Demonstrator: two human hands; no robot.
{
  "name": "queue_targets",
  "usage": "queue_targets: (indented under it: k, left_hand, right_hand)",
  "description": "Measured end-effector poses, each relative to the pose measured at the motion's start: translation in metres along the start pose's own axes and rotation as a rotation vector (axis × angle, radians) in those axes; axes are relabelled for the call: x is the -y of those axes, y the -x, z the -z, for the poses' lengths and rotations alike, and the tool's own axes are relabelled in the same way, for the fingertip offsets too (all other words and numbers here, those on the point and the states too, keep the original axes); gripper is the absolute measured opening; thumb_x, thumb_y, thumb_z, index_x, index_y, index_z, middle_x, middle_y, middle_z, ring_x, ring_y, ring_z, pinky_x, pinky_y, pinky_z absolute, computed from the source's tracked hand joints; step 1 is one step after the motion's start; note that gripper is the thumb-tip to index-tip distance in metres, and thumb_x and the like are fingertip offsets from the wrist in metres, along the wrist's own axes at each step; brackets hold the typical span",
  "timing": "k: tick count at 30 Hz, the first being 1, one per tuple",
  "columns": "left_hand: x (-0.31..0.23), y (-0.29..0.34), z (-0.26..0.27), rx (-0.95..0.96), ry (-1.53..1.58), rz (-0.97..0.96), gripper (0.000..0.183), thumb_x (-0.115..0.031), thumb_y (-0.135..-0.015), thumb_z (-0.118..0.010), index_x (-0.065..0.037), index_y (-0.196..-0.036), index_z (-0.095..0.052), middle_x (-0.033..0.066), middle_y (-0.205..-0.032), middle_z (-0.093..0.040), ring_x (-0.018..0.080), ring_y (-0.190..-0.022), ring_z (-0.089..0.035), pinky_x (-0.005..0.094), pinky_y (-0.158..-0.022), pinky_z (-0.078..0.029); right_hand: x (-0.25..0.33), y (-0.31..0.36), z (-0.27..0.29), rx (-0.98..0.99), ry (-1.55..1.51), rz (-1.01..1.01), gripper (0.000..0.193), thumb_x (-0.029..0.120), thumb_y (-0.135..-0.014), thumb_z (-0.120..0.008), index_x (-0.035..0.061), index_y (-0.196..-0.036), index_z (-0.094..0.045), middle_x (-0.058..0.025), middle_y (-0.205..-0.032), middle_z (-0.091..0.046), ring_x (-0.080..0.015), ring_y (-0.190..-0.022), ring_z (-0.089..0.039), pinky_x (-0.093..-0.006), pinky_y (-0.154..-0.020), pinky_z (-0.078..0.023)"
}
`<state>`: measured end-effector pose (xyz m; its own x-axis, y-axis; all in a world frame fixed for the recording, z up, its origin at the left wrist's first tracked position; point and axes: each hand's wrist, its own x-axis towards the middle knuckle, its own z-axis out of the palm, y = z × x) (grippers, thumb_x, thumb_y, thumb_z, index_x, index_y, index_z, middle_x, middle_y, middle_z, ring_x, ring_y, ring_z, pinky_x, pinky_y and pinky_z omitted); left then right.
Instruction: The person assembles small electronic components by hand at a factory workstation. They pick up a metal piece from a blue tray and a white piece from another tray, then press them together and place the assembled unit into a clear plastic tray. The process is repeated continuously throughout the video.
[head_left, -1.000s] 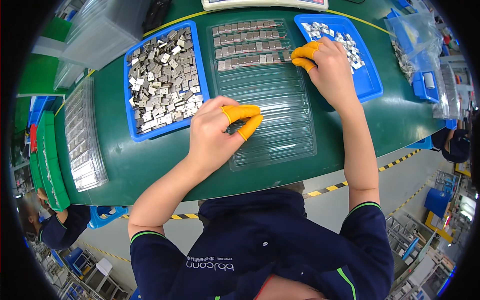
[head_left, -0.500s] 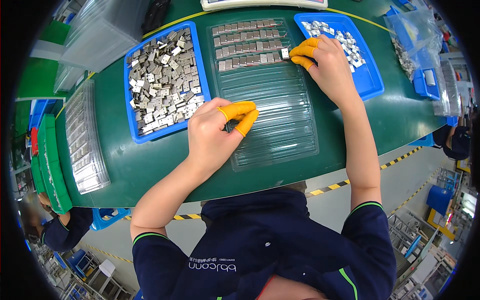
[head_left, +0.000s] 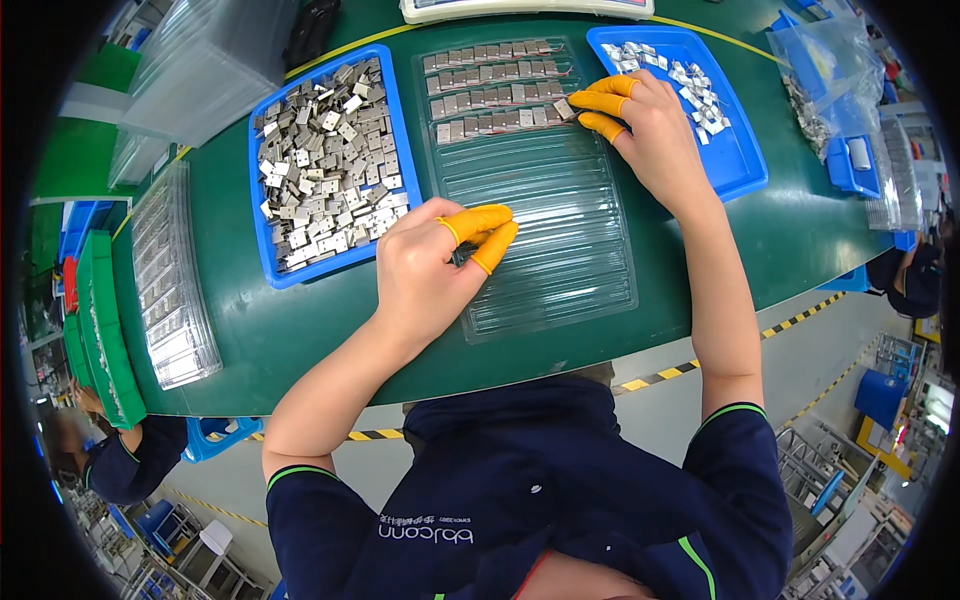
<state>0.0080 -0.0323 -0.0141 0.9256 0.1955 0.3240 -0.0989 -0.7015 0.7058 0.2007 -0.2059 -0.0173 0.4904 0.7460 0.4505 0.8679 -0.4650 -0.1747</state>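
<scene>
- Navy cloth shirt (head_left: 520,490), white lettering across its chest, upside down in view.
- Grey floor (head_left: 652,415) with yellow-and-black striped tape (head_left: 680,373), past the glossy green tabletop's (head_left: 300,345) near edge.
- Left hand (head_left: 420,265), thumb and index in yellow finger covers, at the clear ribbed plastic tray's (head_left: 570,265) left edge; fingertips close together, anything between them I cannot tell.
- Right hand (head_left: 655,130), likewise covered, pinching a small silver metal piece (head_left: 563,109) at the fourth row's right end, counted from that tray's far edge.
- Blue plastic tray (head_left: 330,272) of loose silver pieces leftward; blue plastic bin (head_left: 738,172) of white-and-silver parts rightward.
- White device (head_left: 530,10) beyond the clear tray's far edge.
</scene>
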Motion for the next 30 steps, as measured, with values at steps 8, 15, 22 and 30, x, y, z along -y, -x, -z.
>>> queue_targets:
  k: [8, 15, 22, 30]
  left_hand:
    - [-0.004, -0.026, 0.003, -0.118, -0.274, -0.383, 0.032, -0.010, -0.070, -0.071, -0.006, -0.101, -0.064, 0.0060, -0.104, -0.063, 0.0231, -0.100, -0.058, 0.0315, -0.079, -0.049]
    - [-0.007, -0.054, -0.027, 0.246, -0.476, -0.293, 0.063, -0.034, -0.086, -0.055, 0.002, -0.132, -0.034, 0.0178, -0.140, -0.032, 0.0289, -0.134, -0.023, 0.0422, -0.110, -0.017]
    - [0.001, -0.051, -0.044, 0.243, -0.532, -0.246, 0.066, -0.044, -0.087, -0.050, 0.000, -0.134, -0.033, 0.0177, -0.138, -0.036, 0.0271, -0.133, -0.026, 0.0424, -0.111, -0.015]
    - [0.000, -0.052, -0.046, 0.222, -0.540, -0.266, 0.067, -0.045, -0.086, -0.051, 0.001, -0.132, -0.036, 0.0179, -0.134, -0.040, 0.0275, -0.131, -0.031, 0.0410, -0.110, -0.018]
  right_hand:
    - [-0.001, 0.000, 0.003, -0.023, -0.041, -0.059, 0.021, 0.011, -0.073, -0.067, 0.0069, -0.094, -0.068, -0.0070, -0.093, -0.060, -0.0234, -0.092, -0.053, -0.0339, -0.085, -0.042]
    - [-0.001, -0.001, 0.000, -0.045, -0.035, -0.046, 0.021, 0.009, -0.069, -0.068, 0.0097, -0.089, -0.069, -0.0040, -0.097, -0.059, -0.0221, -0.096, -0.053, -0.0334, -0.085, -0.043]
    - [-0.001, 0.000, -0.008, -0.029, 0.010, -0.045, 0.017, 0.007, -0.070, -0.066, 0.0081, -0.087, -0.069, -0.0028, -0.099, -0.059, -0.0223, -0.096, -0.052, -0.0335, -0.086, -0.043]
    - [0.002, 0.002, -0.004, 0.028, 0.023, -0.079, 0.016, 0.004, -0.071, -0.064, 0.0059, -0.087, -0.067, -0.0051, -0.102, -0.058, -0.0242, -0.099, -0.050, -0.0349, -0.090, -0.040]
